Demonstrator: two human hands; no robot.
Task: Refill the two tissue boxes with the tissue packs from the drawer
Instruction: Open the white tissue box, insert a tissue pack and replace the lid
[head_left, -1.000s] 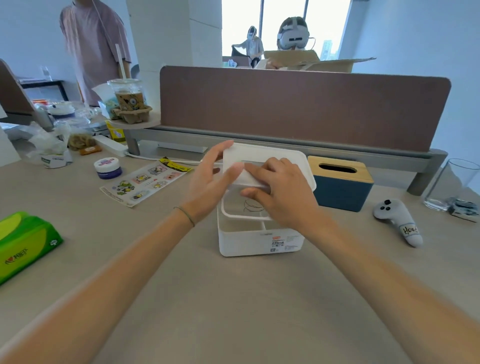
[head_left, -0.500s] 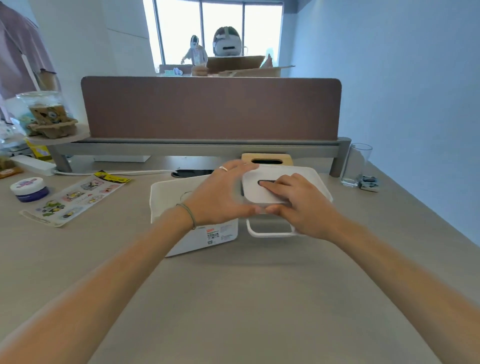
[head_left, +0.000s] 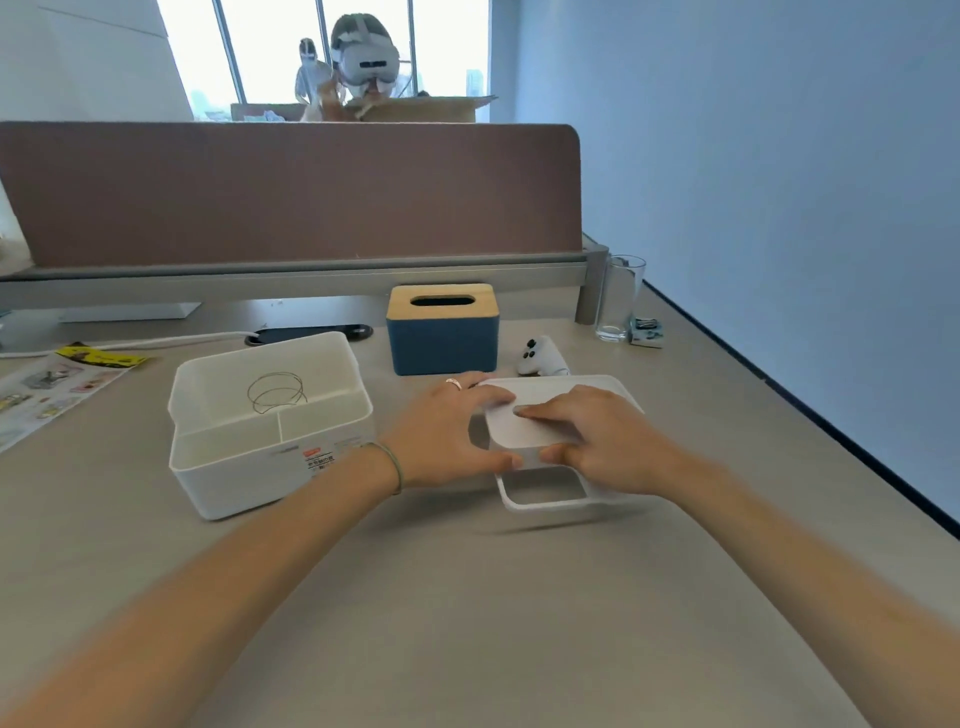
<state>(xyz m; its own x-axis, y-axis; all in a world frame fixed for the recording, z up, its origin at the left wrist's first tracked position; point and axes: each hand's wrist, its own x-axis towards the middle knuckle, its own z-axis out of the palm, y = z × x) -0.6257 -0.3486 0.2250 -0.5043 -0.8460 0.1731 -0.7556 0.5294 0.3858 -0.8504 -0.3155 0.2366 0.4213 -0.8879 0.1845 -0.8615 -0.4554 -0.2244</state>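
Note:
The white tissue box (head_left: 270, 457) stands open on the desk at centre left, with a wire spring on its floor and a divider near its front. Its white lid (head_left: 540, 405) is to the right, just above the desk, with a white frame hanging under its near edge. My left hand (head_left: 447, 436) grips the lid's left side and my right hand (head_left: 602, 441) grips its right side, fingers on top. The blue tissue box (head_left: 442, 343) with a wooden slotted top stands behind, closed. No tissue pack is in view.
A white controller (head_left: 540, 358) lies right of the blue box. A drinking glass (head_left: 618, 299) and a small clip (head_left: 647, 332) stand at the back right by the brown partition (head_left: 291, 192). A sticker sheet (head_left: 47, 384) lies far left. A person with a headset sits beyond.
Both hands have carried the lid off the white box to the right and lowered it toward the desk. My view has swung right, so the green tissue pack is out of frame.

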